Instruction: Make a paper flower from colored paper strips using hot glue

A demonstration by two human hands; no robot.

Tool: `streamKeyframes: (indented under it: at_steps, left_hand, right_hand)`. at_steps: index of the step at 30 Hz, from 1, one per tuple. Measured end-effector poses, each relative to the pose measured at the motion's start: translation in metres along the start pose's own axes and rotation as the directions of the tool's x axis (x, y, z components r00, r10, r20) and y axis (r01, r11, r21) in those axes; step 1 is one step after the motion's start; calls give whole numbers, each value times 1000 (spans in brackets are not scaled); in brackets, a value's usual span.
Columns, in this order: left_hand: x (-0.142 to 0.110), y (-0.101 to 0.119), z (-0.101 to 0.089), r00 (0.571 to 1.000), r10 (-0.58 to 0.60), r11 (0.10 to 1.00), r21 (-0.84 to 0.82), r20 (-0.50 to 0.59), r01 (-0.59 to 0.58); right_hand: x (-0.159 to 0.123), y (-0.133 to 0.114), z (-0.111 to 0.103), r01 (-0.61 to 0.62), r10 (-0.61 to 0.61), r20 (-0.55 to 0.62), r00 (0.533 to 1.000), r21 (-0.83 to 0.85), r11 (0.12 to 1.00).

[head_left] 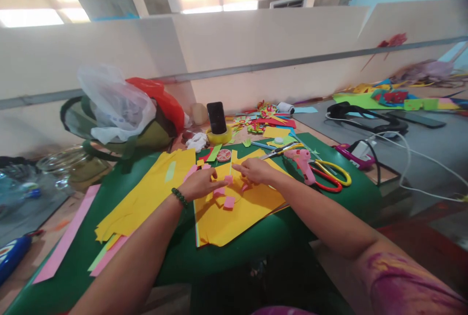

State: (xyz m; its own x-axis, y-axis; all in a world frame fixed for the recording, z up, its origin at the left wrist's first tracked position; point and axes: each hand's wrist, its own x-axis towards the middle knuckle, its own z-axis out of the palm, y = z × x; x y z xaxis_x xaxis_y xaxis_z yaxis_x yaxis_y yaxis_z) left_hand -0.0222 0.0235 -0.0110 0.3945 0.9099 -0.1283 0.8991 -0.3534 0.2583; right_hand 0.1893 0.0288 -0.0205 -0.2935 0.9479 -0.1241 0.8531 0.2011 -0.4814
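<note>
My left hand [201,183], a dark green bead bracelet at its wrist, is over the left side of a stack of yellow paper sheets [234,227]. Its thumb and index finger are apart, and the thumb tip is close to a small pink paper piece [228,179]. From the other side reaches my right hand [256,171], index finger stretched out near a thin yellow-green strip [233,158]. Below its fingers, a folded pink piece [245,187] lies on the sheet. Another pink square [229,203] lies nearer to me. I see nothing gripped in either hand.
A pink glue gun [303,164], scissors with red and yellow handles [331,178] and another pair [281,150] lie right. A phone [217,117] stands in a yellow tape roll [219,135]. More yellow paper [146,193] and a pink strip [68,237] are left, before a bag [153,134].
</note>
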Motion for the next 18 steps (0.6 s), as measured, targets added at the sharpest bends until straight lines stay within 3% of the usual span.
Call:
streamKeyframes:
  at_steps: [3,10,16,18]
  left_hand:
    - [-2,6,6,999,-12,998,-54,51,15]
    - [-1,17,14,999,-21,998,-57,49,23]
    - [5,16,15,1000,-5,998,-70,25,7]
    - [5,16,15,999,-12,992,-122,31,15]
  right_hand:
    - [-2,-1,-2,-51,51,-5,999,26,998]
    - [-9,-7,0,6,-15,127,992,69,998]
    - [-6,-3,-14,-64,65,-111,992,20,998]
    - [-5,-2,-25,-76,65,-151,986,-73,994]
